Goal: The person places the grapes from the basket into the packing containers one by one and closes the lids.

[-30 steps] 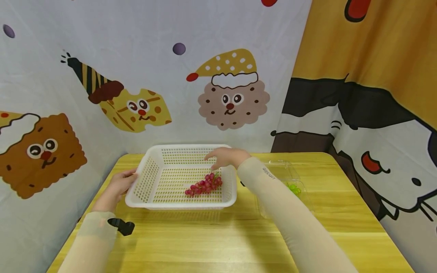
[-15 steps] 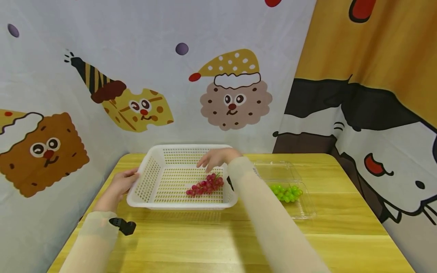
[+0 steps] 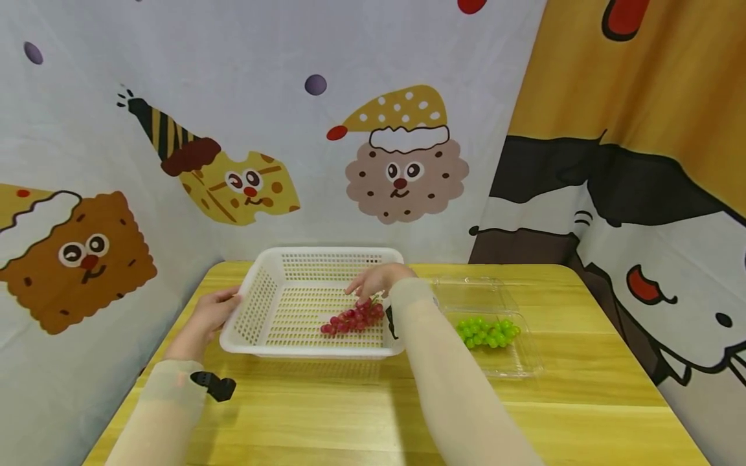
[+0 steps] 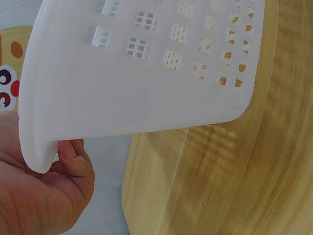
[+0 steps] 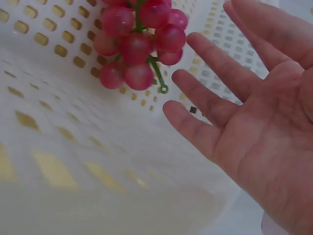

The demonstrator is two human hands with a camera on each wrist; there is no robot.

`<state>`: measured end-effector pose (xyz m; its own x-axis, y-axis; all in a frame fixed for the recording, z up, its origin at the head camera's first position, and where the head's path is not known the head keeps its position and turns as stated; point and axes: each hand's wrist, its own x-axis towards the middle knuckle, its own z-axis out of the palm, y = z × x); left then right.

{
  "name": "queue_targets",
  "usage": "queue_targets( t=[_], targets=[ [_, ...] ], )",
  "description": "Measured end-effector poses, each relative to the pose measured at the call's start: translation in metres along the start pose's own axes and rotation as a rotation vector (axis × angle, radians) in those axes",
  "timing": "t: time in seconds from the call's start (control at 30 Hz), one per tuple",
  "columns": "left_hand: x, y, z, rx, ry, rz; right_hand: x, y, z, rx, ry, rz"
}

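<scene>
Even light, soft shadows on table [image 3: 583, 362]

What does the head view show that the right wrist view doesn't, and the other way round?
Only the head view: the left hand gripping the white basket by its side, and the green grapes in the clear container.
Only the right wrist view: the palm of the right hand and the loop ending the red grapes' stem.
Both: right hand, red grapes, white basket.
</scene>
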<state>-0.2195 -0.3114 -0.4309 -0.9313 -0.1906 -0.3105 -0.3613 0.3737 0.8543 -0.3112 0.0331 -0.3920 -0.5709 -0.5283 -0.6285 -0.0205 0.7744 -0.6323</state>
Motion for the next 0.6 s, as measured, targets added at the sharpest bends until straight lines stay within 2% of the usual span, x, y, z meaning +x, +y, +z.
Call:
queue_targets(
  t=[0.17,0.3,0.4,0.6],
  targets=[
    [0.002,-0.002,0.000,-0.005,0.012,-0.009,0.004,0.002,0.004,-0.060,0.006,0.020],
    [0.004,-0.003,0.000,-0.004,0.021,-0.006,0.010,0.003,0.007,-0.224,-0.015,0.018],
    [0.003,-0.003,0.000,-0.003,0.019,-0.003,0.013,0.002,0.011,-0.323,-0.029,0.059],
    [0.004,-0.003,0.000,-0.008,0.006,-0.004,0.016,0.001,0.017,-0.362,0.026,0.156]
  ],
)
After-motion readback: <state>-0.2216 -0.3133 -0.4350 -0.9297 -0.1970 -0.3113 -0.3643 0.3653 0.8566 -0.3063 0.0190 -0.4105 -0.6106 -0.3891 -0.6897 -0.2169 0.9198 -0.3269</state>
